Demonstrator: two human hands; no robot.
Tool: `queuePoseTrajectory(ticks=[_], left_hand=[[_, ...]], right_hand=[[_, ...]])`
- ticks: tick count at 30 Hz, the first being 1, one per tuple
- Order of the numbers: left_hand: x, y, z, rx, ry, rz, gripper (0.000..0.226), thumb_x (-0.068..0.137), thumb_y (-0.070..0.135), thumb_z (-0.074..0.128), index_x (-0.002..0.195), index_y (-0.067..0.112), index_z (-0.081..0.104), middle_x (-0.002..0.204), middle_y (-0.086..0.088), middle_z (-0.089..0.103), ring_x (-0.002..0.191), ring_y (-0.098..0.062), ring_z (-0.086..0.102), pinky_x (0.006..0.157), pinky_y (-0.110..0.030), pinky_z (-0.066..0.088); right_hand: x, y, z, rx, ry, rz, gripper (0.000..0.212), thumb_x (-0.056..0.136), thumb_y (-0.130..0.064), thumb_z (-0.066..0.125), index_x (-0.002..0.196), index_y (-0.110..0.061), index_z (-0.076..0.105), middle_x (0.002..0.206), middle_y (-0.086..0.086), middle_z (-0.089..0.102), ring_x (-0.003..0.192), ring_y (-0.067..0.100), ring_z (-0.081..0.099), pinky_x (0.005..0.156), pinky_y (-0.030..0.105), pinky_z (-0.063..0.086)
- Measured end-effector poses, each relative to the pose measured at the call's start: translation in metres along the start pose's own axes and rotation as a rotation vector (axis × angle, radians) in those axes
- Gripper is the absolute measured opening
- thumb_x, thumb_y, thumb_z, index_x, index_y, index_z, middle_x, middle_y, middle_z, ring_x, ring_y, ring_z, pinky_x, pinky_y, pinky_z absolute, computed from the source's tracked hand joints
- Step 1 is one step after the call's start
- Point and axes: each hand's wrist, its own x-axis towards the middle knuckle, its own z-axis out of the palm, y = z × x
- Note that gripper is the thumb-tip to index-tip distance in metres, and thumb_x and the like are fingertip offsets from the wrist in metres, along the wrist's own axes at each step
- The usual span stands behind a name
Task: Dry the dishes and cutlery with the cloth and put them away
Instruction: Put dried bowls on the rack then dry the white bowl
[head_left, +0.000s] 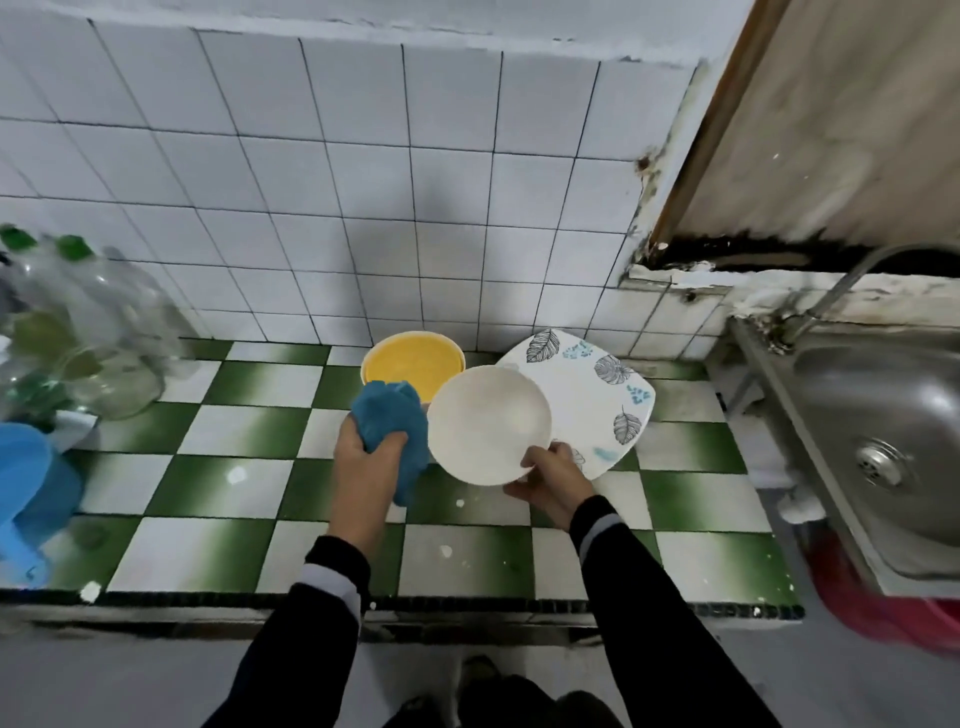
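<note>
Blue cloth (392, 415) bunched in left hand (363, 460); right hand (553, 480) pinches white plate (488, 423) rim above worktop (218, 540).

The counter (223, 540) is tiled in a green-and-white chequer, with a dark strip of small tiles (519, 604) along its front edge. At the back edge, near the middle, stands a yellow bowl (410, 361), open side up. Just beside it on the right lies a square plate (592, 395), white with grey leaves and blue marks, one corner towards the back wall. In the back left corner is a cluster of clear plastic bottles (88, 332) with green caps. A blue plastic container (26, 493), blurred, sits at the left edge. White specks (237, 474) dot several tiles
</note>
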Motion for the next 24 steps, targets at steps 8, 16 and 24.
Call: queuePoseTrajectory(ticks=[8,16,24], left_hand=[[0.006,0.008,0.027,0.015,-0.18,0.013,0.035,0.092,-0.001,0.055,0.118,0.023,0.051,0.102,0.005,0.061,0.096,-0.017,0.06,0.08,-0.031,0.053],[0.006,0.0,0.039,0.029,-0.206,-0.002,0.036,0.093,0.0,0.054,0.117,0.026,0.049,0.103,0.006,0.059,0.098,-0.015,0.058,0.082,-0.03,0.052],[0.009,-0.006,0.073,0.024,-0.076,-0.023,0.036,0.095,0.006,0.055,0.122,0.028,0.045,0.106,0.008,0.055,0.096,-0.012,0.055,0.074,-0.024,0.048]], right_hand=[[-0.018,-0.019,-0.024,0.101,0.163,-0.137,0.05,0.093,-0.008,0.059,0.134,-0.006,0.03,0.116,0.012,0.05,0.091,0.025,0.062,0.086,0.041,0.059],[-0.01,-0.05,-0.049,-0.18,0.519,-0.297,0.077,0.077,-0.03,0.073,0.136,-0.007,0.03,0.123,0.012,0.053,0.104,0.031,0.061,0.084,0.043,0.058],[0.004,-0.073,-0.073,-0.803,0.668,-0.43,0.078,0.08,-0.039,0.074,0.136,-0.003,0.031,0.135,0.018,0.051,0.116,0.038,0.057,0.093,0.041,0.046]])
